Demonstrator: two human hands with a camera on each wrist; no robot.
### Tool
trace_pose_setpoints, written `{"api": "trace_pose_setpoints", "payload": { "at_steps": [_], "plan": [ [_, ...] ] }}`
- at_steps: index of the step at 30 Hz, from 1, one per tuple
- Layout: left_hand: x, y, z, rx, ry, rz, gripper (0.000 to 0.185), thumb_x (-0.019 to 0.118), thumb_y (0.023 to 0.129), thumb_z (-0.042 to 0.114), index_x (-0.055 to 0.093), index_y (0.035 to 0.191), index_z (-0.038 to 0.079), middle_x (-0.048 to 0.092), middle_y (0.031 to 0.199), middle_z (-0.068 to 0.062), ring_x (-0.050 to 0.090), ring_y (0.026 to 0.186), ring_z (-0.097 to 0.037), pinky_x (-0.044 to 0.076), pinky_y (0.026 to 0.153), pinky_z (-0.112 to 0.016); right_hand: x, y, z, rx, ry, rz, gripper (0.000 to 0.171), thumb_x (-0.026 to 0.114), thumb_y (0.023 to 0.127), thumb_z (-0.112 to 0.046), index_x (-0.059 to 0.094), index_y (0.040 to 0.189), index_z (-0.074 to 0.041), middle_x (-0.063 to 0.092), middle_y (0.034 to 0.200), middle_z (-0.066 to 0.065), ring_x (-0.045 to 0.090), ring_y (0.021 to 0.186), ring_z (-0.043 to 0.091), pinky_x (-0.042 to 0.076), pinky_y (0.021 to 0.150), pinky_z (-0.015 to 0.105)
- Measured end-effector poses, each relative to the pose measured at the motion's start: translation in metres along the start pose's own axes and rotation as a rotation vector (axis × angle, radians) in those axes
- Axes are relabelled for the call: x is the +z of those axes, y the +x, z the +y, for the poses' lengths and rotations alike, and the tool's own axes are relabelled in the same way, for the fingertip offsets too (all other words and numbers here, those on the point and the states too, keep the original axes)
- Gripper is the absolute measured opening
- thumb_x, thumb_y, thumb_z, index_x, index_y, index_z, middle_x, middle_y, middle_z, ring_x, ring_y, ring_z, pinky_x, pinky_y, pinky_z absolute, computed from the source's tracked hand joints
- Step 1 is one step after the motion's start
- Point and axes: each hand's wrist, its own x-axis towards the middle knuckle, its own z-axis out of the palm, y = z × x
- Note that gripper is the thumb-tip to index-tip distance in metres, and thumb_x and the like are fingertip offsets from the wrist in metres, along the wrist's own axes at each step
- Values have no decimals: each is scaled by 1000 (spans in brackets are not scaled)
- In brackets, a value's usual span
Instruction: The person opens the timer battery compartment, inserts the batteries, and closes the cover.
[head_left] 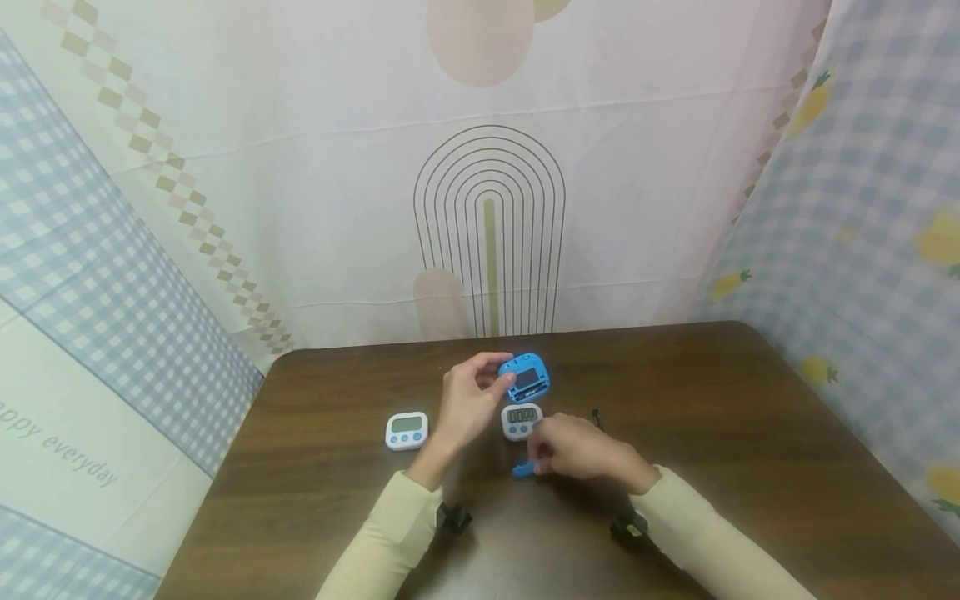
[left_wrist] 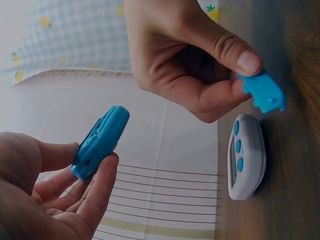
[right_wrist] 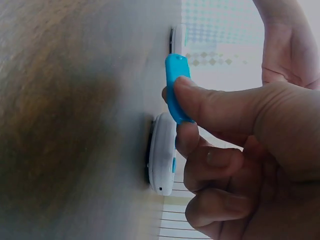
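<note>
Pinching a round-cornered, glossy blue plastic case between thumb and fingers of the left hand, up off the brown wood-grained table! Gripping, too, a thin, curved blue plastic cover, notched along one edge, between thumb and finger of the right hand. Now spot, between both hands, a smooth white timer with round blue buttons; then find a second white timer, equally rounded, left of the left hand.

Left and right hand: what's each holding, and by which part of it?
The left hand holds the blue device by one side, between thumb and fingers; the right hand pinches the small blue piece by one edge.
</note>
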Motion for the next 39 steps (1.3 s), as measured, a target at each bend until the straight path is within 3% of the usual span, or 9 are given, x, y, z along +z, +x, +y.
{"api": "trace_pose_setpoints", "payload": {
  "at_steps": [6,13,24,33,39],
  "plan": [
    [0,0,0,0,-11,0,26,74,100,13,74,127,13,78,113,-7,75,98,-25,66,80,-34,-2,3,6,-50,-6,36,10,80,95,-15,76,89,-22,64,81,-14,59,77,8,55,72,26],
    [-2,2,1,5,-2,13,27,74,100,13,74,127,10,78,113,-5,75,98,-22,66,82,-36,-8,1,6,-69,73,71,9,70,103,-13,73,108,-20,70,93,-7,63,82,9,58,79,28],
    [-3,2,0,9,16,15,28,75,100,12,74,128,9,79,114,-6,75,95,-21,66,82,-36,-13,2,7,-93,202,107,10,67,104,-12,73,106,-20,74,99,2,65,86,13,59,83,29],
    [-5,3,0,18,15,38,28,75,99,11,75,127,10,79,112,-6,75,95,-21,66,83,-36,-17,2,6,-11,352,179,5,69,104,-16,73,104,-14,72,99,-2,67,90,18,61,85,35],
    [-5,3,0,8,15,38,29,75,99,10,73,128,6,78,112,-7,75,95,-22,66,82,-36,-22,0,7,58,441,244,12,70,102,-22,74,106,-11,73,100,4,69,93,28,62,84,41]
  ]
}}
